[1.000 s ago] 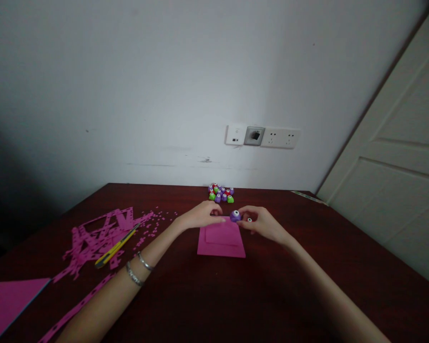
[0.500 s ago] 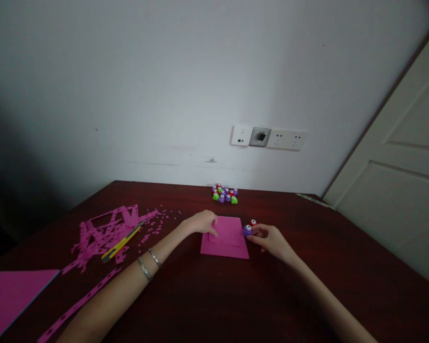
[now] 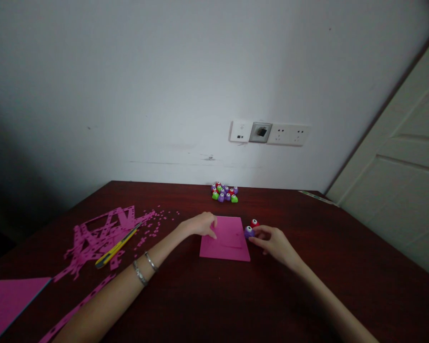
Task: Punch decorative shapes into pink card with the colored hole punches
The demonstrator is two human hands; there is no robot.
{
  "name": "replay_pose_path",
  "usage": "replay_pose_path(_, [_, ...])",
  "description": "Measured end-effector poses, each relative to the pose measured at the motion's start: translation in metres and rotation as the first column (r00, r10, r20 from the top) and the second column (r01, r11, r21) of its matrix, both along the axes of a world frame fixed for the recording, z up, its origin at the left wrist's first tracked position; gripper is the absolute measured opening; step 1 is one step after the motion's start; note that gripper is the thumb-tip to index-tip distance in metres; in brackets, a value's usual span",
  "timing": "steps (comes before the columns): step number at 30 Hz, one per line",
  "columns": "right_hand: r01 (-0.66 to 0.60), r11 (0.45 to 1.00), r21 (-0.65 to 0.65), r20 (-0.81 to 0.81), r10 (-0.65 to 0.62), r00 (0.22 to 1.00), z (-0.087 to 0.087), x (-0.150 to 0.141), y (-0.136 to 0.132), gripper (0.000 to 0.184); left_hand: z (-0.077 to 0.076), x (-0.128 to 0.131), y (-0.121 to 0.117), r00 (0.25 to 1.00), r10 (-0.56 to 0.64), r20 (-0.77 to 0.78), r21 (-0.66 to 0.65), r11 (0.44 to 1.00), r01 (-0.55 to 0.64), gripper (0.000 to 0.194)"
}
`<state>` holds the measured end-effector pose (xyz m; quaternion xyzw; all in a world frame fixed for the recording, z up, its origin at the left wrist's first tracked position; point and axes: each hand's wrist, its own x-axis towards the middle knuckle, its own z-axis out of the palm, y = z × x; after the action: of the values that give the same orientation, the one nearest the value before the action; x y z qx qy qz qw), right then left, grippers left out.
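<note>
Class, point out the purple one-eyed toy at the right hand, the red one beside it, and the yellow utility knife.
Purple one-eyed toy (image 3: 249, 234), head view: body below eye.
Red one-eyed toy (image 3: 255, 224), head view: its body.
Yellow utility knife (image 3: 117, 247), head view: handle's middle.

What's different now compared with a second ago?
The purple toy went from the pink sheet's far right corner rightward and nearer, beside the sheet; the right hand still touches it. The left hand drew back from the far edge to the sheet's left side. The toy cluster, pink scraps and yellow knife stayed put.
</note>
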<state>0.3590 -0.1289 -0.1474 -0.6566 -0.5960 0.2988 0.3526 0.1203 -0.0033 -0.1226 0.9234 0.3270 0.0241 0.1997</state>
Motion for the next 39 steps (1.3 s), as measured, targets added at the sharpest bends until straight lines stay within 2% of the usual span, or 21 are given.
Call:
replay_pose_path(4, [0.008, 1.0, 0.01, -0.033, -0.008, 0.999, 0.0, -0.002, 0.0, 0.031, 0.0, 0.0, 0.001, 1.0, 0.012, 0.004, -0.057, 0.998, -0.012, 0.031])
replay_pose_path(10, [0.03, 0.999, 0.031, -0.051, -0.029, 0.998, -0.002, -0.001, 0.001, 0.034, -0.004, 0.001, 0.005, 0.999, 0.004, 0.033, -0.041, 0.999, -0.003, 0.03])
replay_pose_path(16, [0.035, 0.998, 0.05, -0.053, -0.033, 0.998, -0.001, -0.004, 0.0, 0.033, -0.005, -0.001, 0.013, 0.994, -0.006, 0.108, -0.174, 0.984, 0.025, 0.024])
replay_pose_path(23, [0.045, 0.998, 0.038, -0.066, -0.042, 0.997, -0.003, -0.009, -0.001, 0.034, 0.008, -0.011, 0.022, 0.972, 0.043, 0.231, -0.371, 0.927, 0.047, 0.015])
replay_pose_path(29, [0.083, 0.994, 0.072, -0.08, -0.077, 0.994, -0.005, -0.012, -0.001, 0.035, 0.015, -0.018, 0.024, 0.95, 0.086, 0.301, -0.496, 0.865, 0.079, 0.021])
replay_pose_path(39, [0.074, 0.993, 0.091, -0.078, -0.067, 0.995, -0.006, -0.013, -0.001, 0.035, 0.017, -0.017, 0.022, 0.945, 0.111, 0.308, -0.534, 0.842, 0.075, 0.021])
